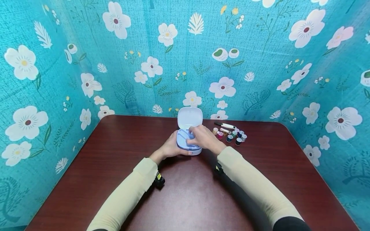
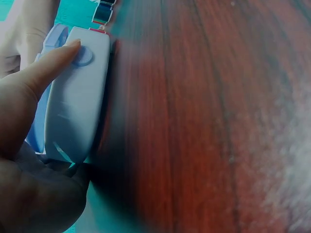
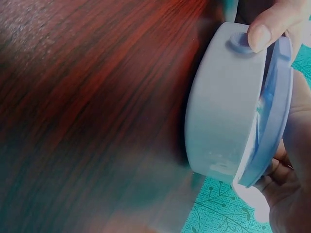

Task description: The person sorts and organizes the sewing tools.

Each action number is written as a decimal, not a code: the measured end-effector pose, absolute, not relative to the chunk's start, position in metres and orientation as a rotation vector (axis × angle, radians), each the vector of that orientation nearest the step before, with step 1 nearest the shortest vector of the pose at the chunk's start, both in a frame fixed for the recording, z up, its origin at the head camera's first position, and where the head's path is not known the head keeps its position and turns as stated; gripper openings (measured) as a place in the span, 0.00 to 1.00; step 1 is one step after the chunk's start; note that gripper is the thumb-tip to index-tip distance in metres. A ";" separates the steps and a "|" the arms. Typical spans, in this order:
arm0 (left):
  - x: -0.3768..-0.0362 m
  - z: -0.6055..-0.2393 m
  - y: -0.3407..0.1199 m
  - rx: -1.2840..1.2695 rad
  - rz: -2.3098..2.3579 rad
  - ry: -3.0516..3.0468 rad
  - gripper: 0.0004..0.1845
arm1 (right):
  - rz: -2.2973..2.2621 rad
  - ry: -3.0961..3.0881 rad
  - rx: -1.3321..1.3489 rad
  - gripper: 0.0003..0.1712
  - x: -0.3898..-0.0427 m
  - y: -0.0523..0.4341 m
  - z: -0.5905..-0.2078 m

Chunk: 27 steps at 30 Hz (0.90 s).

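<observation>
A small white box (image 1: pixel 198 152) stands on the table, its pale lid (image 1: pixel 189 117) raised at the back. My left hand (image 1: pixel 170 147) grips the box from the left, and its thumb lies by the round button (image 2: pixel 83 56) on the front wall. My right hand (image 1: pixel 203 137) reaches over the box from the right and pinches the blue inner tray (image 1: pixel 181 138). In the right wrist view the tray (image 3: pixel 273 126) sits tilted, with a gap between it and the box rim. What lies under the tray is hidden.
Several thread spools (image 1: pixel 229 138) in various colours stand right of the box. Beside them lie a black-and-white pen-like tool (image 1: pixel 226 125) and a small pale tube (image 1: pixel 225 131). A flowered teal curtain (image 1: pixel 179 73) hangs behind the brown table (image 1: pixel 179 199).
</observation>
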<state>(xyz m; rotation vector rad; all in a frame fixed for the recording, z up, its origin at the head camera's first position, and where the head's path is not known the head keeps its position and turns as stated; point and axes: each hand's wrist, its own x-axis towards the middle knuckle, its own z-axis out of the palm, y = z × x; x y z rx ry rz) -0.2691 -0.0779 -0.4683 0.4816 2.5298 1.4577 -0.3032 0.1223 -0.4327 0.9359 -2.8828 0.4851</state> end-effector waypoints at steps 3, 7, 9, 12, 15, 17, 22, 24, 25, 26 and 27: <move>-0.268 -0.467 -0.078 0.482 1.482 2.513 0.63 | 0.488 -2.854 0.940 0.23 -0.302 0.124 -0.431; -0.267 -0.466 -0.078 0.465 1.485 2.508 0.64 | 0.495 -2.839 0.933 0.24 -0.302 0.126 -0.429; -0.268 -0.466 -0.078 0.454 1.478 2.512 0.64 | 0.497 -2.834 0.926 0.24 -0.301 0.127 -0.429; -0.269 -0.467 -0.078 0.434 1.454 2.523 0.65 | 0.492 -2.830 0.920 0.25 -0.300 0.128 -0.428; -0.269 -0.467 -0.078 0.421 1.429 2.537 0.65 | 0.481 -2.814 0.923 0.25 -0.298 0.130 -0.428; -0.268 -0.466 -0.078 0.413 1.417 2.538 0.66 | 0.476 -2.797 0.931 0.25 -0.296 0.132 -0.428; -0.268 -0.466 -0.078 0.415 1.414 2.543 0.66 | 0.479 -2.764 0.941 0.25 -0.293 0.136 -0.428; -0.269 -0.467 -0.078 0.422 1.419 2.548 0.65 | 0.477 -2.764 0.935 0.25 -0.291 0.137 -0.428; -0.269 -0.468 -0.078 0.425 1.423 2.549 0.65 | 0.480 -2.767 0.932 0.25 -0.290 0.137 -0.427; -0.269 -0.468 -0.078 0.427 1.423 2.550 0.64 | 0.486 -2.768 0.931 0.25 -0.289 0.137 -0.427; -0.270 -0.469 -0.078 0.430 1.424 2.550 0.64 | 0.491 -2.769 0.932 0.25 -0.288 0.138 -0.427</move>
